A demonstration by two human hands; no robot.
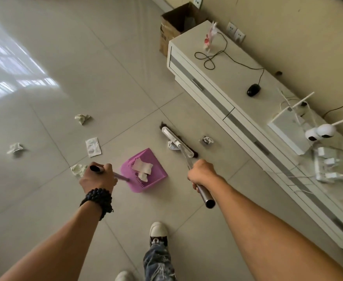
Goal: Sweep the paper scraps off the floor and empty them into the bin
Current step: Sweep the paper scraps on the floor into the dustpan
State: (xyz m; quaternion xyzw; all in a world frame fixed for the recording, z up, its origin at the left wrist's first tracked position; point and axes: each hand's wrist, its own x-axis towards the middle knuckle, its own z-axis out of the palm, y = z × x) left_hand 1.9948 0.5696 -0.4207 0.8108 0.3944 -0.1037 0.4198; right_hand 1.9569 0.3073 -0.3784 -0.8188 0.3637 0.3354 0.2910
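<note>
My left hand grips the handle of a purple dustpan that rests on the tiled floor with paper scraps inside it. My right hand holds the metal handle of a broom, whose white head sits on the floor just right of the dustpan. One scrap lies against the broom head and a dark wrapper lies to its right. More crumpled scraps lie to the left: one, a flat packet, another, and one beside my left hand. An open cardboard box stands at the back.
A long white low cabinet runs along the wall on the right, carrying a mouse, a router, a small camera and cables. My foot stands behind the dustpan. Open tiled floor stretches to the left.
</note>
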